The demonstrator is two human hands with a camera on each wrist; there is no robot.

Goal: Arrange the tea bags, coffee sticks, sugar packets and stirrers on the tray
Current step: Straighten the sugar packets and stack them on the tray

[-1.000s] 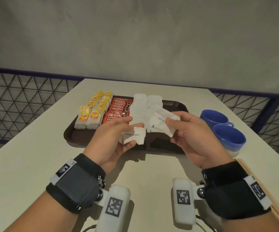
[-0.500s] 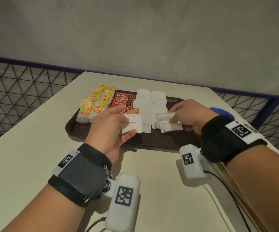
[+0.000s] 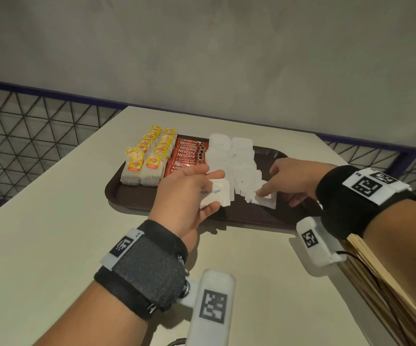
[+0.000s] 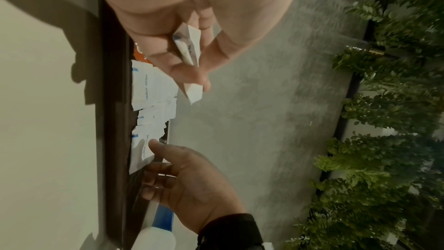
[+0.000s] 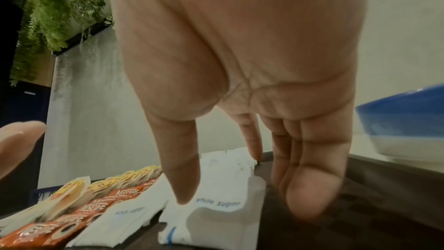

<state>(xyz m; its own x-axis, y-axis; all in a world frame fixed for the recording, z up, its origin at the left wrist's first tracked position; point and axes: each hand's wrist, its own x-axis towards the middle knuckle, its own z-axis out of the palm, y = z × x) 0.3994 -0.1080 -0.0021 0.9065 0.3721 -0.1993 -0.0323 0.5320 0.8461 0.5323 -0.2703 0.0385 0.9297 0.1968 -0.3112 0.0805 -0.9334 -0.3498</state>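
A dark brown tray (image 3: 114,196) holds two rows of yellow-tagged tea bags (image 3: 149,158), a row of red coffee sticks (image 3: 189,153) and two rows of white sugar packets (image 3: 232,156). My left hand (image 3: 189,188) hovers over the tray's front and grips a small stack of sugar packets (image 3: 215,193), seen edge-on between thumb and fingers (image 4: 190,50). My right hand (image 3: 287,179) reaches down to the near end of the right sugar row. Its thumb presses on a sugar packet (image 5: 216,214) lying flat on the tray, with the other fingers beside it on the tray floor.
A bundle of wooden stirrers (image 3: 382,283) lies on the table at the right edge, under my right forearm. A blue cup (image 5: 406,117) stands just right of the tray. A metal mesh fence (image 3: 27,136) runs behind the table.
My right hand has carried its sugar packet forward and down onto the tray and no longer pinches it. My left hand has stayed over the tray's front with its packets.
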